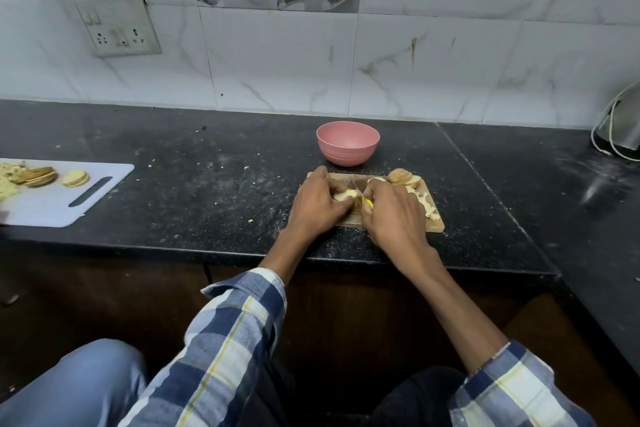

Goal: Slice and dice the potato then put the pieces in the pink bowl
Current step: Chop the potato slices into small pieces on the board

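On the black counter lies a small wooden cutting board (437, 225). My left hand (317, 203) grips a stack of pale potato slices (344, 195) on the board. My right hand (391, 210) holds a knife with a yellow handle (367, 202), and its blade meets the slices between my hands. More round slices (403, 177) sit at the board's far right corner, and diced pieces (427, 206) lie along its right side. The pink bowl (348, 143) stands just behind the board and looks to hold nothing.
A white plastic cutting board (48, 210) with more potato slices (74, 178) and bits lies at the left. A wall socket (119, 26) is on the tiled wall. An appliance with a white cord (620, 130) sits at the far right. Scraps dot the counter.
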